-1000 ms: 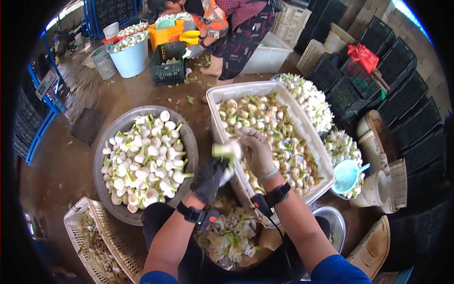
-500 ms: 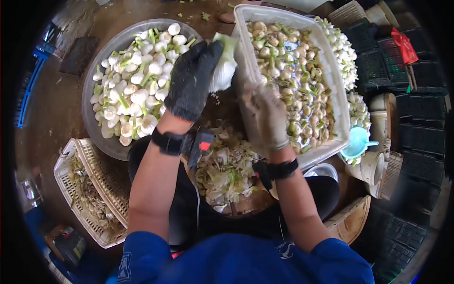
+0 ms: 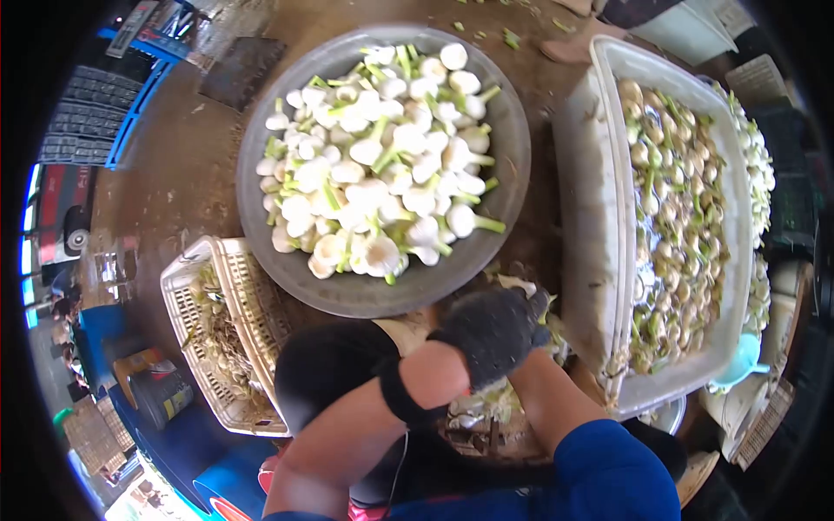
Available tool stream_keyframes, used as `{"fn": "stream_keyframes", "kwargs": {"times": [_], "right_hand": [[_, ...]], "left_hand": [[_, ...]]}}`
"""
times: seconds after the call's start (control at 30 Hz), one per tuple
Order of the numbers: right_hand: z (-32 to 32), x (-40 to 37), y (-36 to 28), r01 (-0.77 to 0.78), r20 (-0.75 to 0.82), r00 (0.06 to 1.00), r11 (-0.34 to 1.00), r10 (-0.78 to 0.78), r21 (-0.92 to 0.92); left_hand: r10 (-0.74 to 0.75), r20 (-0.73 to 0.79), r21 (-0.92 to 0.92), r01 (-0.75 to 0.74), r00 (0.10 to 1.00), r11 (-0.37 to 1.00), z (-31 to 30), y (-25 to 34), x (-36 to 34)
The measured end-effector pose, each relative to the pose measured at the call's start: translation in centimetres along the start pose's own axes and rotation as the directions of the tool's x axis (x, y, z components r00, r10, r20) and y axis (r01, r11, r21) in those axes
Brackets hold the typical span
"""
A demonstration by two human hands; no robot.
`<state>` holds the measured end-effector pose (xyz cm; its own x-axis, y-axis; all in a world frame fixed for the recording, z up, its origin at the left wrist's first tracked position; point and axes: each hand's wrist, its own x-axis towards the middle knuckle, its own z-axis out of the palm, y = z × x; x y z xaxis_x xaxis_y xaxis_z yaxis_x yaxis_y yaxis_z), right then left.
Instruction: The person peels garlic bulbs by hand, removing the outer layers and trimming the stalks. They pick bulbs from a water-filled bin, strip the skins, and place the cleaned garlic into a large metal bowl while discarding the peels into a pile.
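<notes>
My left hand (image 3: 495, 334), in a black glove, is closed low in front of my lap, crossed over the end of my right forearm (image 3: 556, 386). Whatever its fingers hold is hidden. The left glove covers my right hand, so its fingers do not show. A pale scrap shows just beyond the black glove. Close by on the far left side is a wide grey metal basin (image 3: 512, 187) heaped with white garlic bulbs (image 3: 365, 187) with short green stalks. Loose peelings (image 3: 486, 404) lie beneath my hands.
To the right stands a tall white tub (image 3: 595, 226) of unpeeled bulbs (image 3: 682, 208) in water. White plastic baskets (image 3: 230, 347) with peelings sit at the left. A light-blue scoop (image 3: 743, 360) lies beyond the tub, near more white bulbs (image 3: 751, 165).
My view has swung left. Both hands have come down and together, left over right. The bulb that was in my left hand is no longer visible there.
</notes>
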<state>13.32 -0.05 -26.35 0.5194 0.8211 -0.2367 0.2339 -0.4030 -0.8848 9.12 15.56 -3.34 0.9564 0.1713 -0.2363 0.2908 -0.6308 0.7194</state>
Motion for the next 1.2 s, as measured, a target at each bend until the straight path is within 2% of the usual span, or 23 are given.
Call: {"fn": "stream_keyframes", "kwargs": {"times": [0.17,0.23,0.27,0.3,0.33,0.37,0.4,0.43,0.47,0.5,0.57,0.67,0.7,0.73,0.8,0.83,0.87,0.93,1.0,1.07,1.13,1.17,1.2], "right_hand": [[-2.9,1.4,-2.8,-0.039,-0.003,0.999,0.968,0.041,0.247],[-3.3,2.2,-5.1,-0.081,-0.031,0.995,0.945,0.096,0.315],[-3.3,1.5,-6.0,-0.116,-0.048,0.989,0.93,0.141,0.348],[-4.9,-0.3,-6.2,-0.141,-0.071,0.981,0.914,0.181,0.382],[-6.4,-1.7,-6.5,-0.149,-0.098,0.973,0.896,0.207,0.418],[-8.2,-2.7,-8.2,-0.053,-0.165,0.98,0.939,0.115,0.339],[-10.0,-3.5,-11.2,0.044,-0.22,0.975,0.966,0.014,0.254],[-11.3,-4.1,-15.6,0.069,-0.221,0.972,0.793,0.084,0.606],[-13.1,-4.6,-17.7,0.037,-0.159,0.982,0.726,0.1,0.686],[-14.3,-5.0,-19.1,0.139,-0.261,0.965,0.82,0.013,0.556],[-16.3,-5.1,-21.2,0.258,-0.365,0.92,0.92,-0.142,0.294],[-18.1,-5.4,-25.5,0.261,-0.423,0.888,0.955,-0.181,0.138],[-18.7,-5.6,-26.9,0.249,-0.375,0.919,0.915,-0.121,0.316],[-19.9,-5.6,-28.7,0.209,-0.348,0.923,0.973,-0.163,0.098],[-22.0,-4.1,-28.5,0.183,-0.196,0.963,0.983,-0.184,-0.023],[-22.8,-2.9,-28.4,0.163,-0.099,0.984,0.977,-0.15,0.141],[-23.9,-2.0,-30.8,0.074,0.111,0.987,0.95,-0.113,0.304],[-26.1,0.2,-31.2,-0.003,0.286,0.956,0.976,-0.061,0.218],[-26.4,2.9,-32.2,-0.13,0.468,0.884,0.96,0.0,0.246],[-25.2,4.4,-31.1,-0.222,0.308,0.947,0.885,0.095,0.41],[-23.9,6.2,-30.0,-0.044,0.244,0.968,0.92,-0.057,0.388],[-22.8,6.8,-30.1,0.047,0.121,0.99,0.972,-0.077,0.23],[-21.4,6.9,-30.8,0.11,0.002,0.994,0.992,-0.11,0.06]], "left_hand": [[0.112,-0.09,0.015,-0.111,0.99,0.994,0.4,0.0,0.5],[0.223,0.025,0.074,-0.224,0.975,0.972,-0.6,-0.9,0.8],[0.121,-0.129,-0.107,-0.135,0.984,0.985,-0.2,-1.5,0.5],[0.095,-0.107,-0.019,-0.098,0.99,0.995,-1.8,-0.7,0.3],[0.182,-0.299,0.015,-0.186,0.937,0.982,-1.5,-1.1,0.2],[0.258,-0.296,0.037,-0.259,0.92,0.965,-2.1,-1.5,0.2],[0.18,-0.248,-0.011,-0.188,0.952,0.982,-2.4,-1.2,0.1],[0.156,-0.157,-0.223,-0.188,0.975,0.956,-3.0,-0.4,-0.2],[0.15,-0.058,-0.415,-0.161,0.987,0.895,-3.6,0.7,-0.3],[0.181,-0.064,-0.404,-0.192,0.981,0.894,-3.5,1.9,-0.4],[0.246,-0.209,-0.696,-0.321,0.946,0.642,-3.1,3.9,-0.6],[0.294,-0.327,-0.571,-0.435,0.898,0.696,-3.7,5.0,-0.2],[0.31,-0.294,-0.647,-0.427,0.904,0.631,-4.2,5.0,0.2],[0.327,-0.324,-0.625,-0.461,0.888,0.631,-4.9,5.1,0.5],[0.483,-0.502,-0.294,-0.667,0.717,0.685,-6.3,5.5,1.2],[0.481,-0.517,-0.284,-0.673,0.707,0.683,-6.7,5.3,2.0],[0.435,-0.499,-0.43,-0.65,0.749,0.626,-7.1,5.3,2.7],[0.448,-0.336,-0.638,-0.55,0.829,0.539,-9.1,5.6,2.7],[0.364,-0.374,-0.698,-0.517,0.853,0.495,-8.1,3.9,4.5],[0.274,-0.391,-0.761,-0.476,0.879,0.44,-8.1,2.5,6.6],[-0.161,-0.365,-0.845,-0.254,0.917,0.47,-8.4,1.9,7.6],[-0.204,-0.495,-0.763,-0.31,0.845,0.567,-8.6,2.3,7.7],[-0.216,-0.479,-0.774,-0.294,0.851,0.56,-8.5,1.6,8.4]]}}
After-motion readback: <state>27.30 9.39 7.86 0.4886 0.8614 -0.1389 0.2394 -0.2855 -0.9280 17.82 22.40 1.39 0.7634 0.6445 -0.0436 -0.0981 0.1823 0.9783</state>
